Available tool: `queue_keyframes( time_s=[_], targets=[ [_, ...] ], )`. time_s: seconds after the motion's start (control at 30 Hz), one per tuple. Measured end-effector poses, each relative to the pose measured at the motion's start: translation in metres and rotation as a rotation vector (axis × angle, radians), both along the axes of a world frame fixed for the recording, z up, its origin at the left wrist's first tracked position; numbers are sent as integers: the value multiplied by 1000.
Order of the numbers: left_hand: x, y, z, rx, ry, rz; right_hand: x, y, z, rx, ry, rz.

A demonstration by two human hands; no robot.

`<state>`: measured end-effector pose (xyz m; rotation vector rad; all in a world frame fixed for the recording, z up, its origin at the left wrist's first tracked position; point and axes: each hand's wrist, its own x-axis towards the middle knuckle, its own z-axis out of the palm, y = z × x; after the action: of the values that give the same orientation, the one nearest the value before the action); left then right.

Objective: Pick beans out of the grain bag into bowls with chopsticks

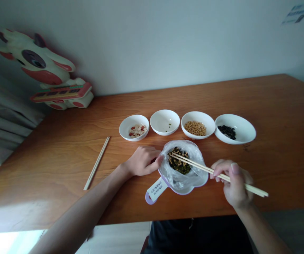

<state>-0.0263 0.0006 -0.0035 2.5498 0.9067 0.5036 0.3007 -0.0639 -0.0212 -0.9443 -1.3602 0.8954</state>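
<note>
My right hand (236, 183) holds a pair of light wooden chopsticks (202, 166), their tips among mixed beans (179, 160) of dark, tan and green colours. The beans lie in a purple-rimmed, handled dish (185, 191) lined with a clear plastic bag (194, 155). At the dish's left edge, my left hand (145, 160) pinches the rim and bag between thumb and fingers. A printed label (157, 188) is stuck on the dish handle. Whether a bean is caught between the chopstick tips is too small to tell.
Behind the dish stand white bowls in a row: one with pale and red pieces (134, 127), one with a few green bits (165, 121), one of soybeans (198, 125), one of black beans (235, 128). Spare chopsticks (97, 163) lie left; a cow toy (48, 70) stands behind.
</note>
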Motion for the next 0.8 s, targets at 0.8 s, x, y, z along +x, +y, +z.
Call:
queue_keyframes(
  time_s=[0.8],
  targets=[
    [2,1,2,13,11,0,8,-2,-1,-55,38,68]
  ],
)
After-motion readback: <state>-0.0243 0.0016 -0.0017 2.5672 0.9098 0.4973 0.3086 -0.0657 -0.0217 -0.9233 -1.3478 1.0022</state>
